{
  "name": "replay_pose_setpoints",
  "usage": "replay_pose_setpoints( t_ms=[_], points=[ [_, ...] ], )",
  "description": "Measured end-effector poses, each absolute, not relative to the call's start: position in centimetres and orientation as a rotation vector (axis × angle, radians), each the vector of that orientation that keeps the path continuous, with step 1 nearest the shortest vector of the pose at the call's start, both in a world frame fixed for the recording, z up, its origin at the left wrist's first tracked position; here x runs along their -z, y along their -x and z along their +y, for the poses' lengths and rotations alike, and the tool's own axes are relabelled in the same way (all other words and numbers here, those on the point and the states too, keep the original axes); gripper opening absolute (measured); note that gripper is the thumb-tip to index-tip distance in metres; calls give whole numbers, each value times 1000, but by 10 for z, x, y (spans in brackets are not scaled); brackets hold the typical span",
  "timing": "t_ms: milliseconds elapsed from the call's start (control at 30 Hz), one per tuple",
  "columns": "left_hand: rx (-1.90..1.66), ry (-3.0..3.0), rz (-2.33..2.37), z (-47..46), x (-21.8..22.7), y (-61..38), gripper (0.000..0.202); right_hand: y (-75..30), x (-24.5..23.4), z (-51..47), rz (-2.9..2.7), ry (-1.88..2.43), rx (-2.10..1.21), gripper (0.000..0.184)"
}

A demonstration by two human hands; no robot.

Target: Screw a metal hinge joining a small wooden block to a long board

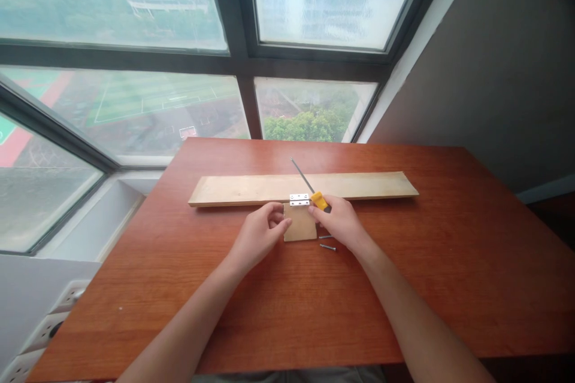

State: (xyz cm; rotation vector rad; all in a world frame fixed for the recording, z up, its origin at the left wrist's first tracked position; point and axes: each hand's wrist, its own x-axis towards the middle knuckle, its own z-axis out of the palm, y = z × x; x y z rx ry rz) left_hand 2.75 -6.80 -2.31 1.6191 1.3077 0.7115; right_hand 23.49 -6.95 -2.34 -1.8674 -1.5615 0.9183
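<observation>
A long pale wooden plank (251, 188) lies across a red-brown table (449, 263). A small square wood piece (300, 226) sits against the plank's near edge, with a small silver hinge (299, 198) over the joint. My left hand (258, 233) touches the small piece's left edge, fingers curled. My right hand (339, 218) is closed on a yellow-handled screwdriver (318, 199), whose thin shaft (302, 174) points away over the plank. Two loose screws (327, 246) lie on the table just below my right hand.
Large windows (314, 0) rise behind the table's far edge, with a grey sill (112, 209) at the left. A dark wall (507, 72) stands at the right. White power strips (40, 335) lie at the lower left, off the table.
</observation>
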Motion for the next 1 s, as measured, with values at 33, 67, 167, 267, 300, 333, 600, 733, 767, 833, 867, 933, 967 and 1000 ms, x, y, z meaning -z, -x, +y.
replay_pose_setpoints(
  t_ms=[33,67,167,267,300,333,600,733,767,833,867,933,967,1000],
  points=[
    [-714,-1562,1269,-67,25,-28,36,-235,23,-69,-1560,1869,-921,16],
    [-717,-1512,1236,-66,27,-29,36,-235,23,-69,-1560,1869,-924,16],
    [-710,-1415,1176,-64,27,-31,30,-236,24,-69,-1559,1866,-940,16],
    [-692,-1393,1177,-62,24,-32,27,-236,22,-69,-1565,1858,-959,15],
    [-688,-1399,1190,-62,23,-32,27,-236,22,-69,-1570,1853,-966,14],
    [-683,-1409,1212,-62,23,-33,27,-236,21,-69,-1576,1845,-974,14],
    [-630,-1366,1281,-62,16,-40,27,-247,10,-72,-1649,1779,-964,15],
    [-635,-1307,1257,-61,12,-44,22,-265,-3,-74,-1764,1762,-789,13],
    [-631,-1299,1255,-61,11,-44,20,-269,-6,-75,-1786,1763,-765,14],
    [-611,-1292,1254,-60,9,-44,17,-275,-8,-79,-1831,1765,-739,16],
    [-596,-1291,1255,-60,8,-44,17,-276,-8,-82,-1856,1765,-731,17],
    [-568,-1283,1249,-59,6,-43,16,-278,-5,-89,-1904,1765,-714,17],
    [-558,-1276,1244,-59,6,-43,15,-279,-3,-93,-1927,1761,-712,17],
    [-553,-1269,1239,-59,6,-43,15,-280,-1,-97,-1952,1752,-719,17]
  ],
)
